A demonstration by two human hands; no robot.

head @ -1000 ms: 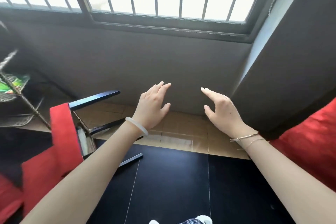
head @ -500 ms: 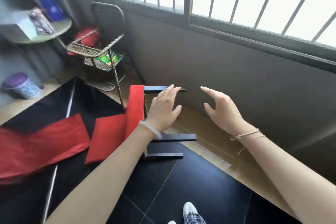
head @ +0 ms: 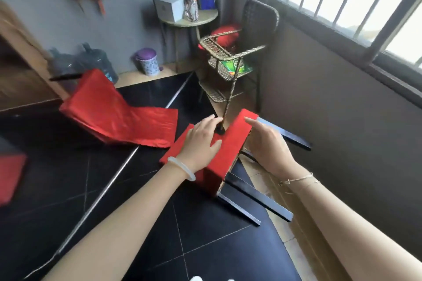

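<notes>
A stool with a red padded seat [head: 230,150] lies tipped on its side on the black tile floor, its dark metal legs [head: 255,198] pointing right toward the wall. My left hand [head: 201,143] lies over the seat's top face with fingers straight. My right hand [head: 267,143] is at the seat's underside edge, fingers extended; whether it touches is unclear.
A second red-seated stool [head: 118,112] lies tipped at the left. A wicker rack [head: 228,61] stands just behind the seat, one thin leg coming down beside my left hand. A round side table [head: 189,18] and a purple-lidded bin [head: 148,61] are farther back. The barred window wall [head: 342,89] is at the right.
The view has swung left and down. Both hands have moved from mid-air down to the tipped stool's red seat, one on each side of it.
</notes>
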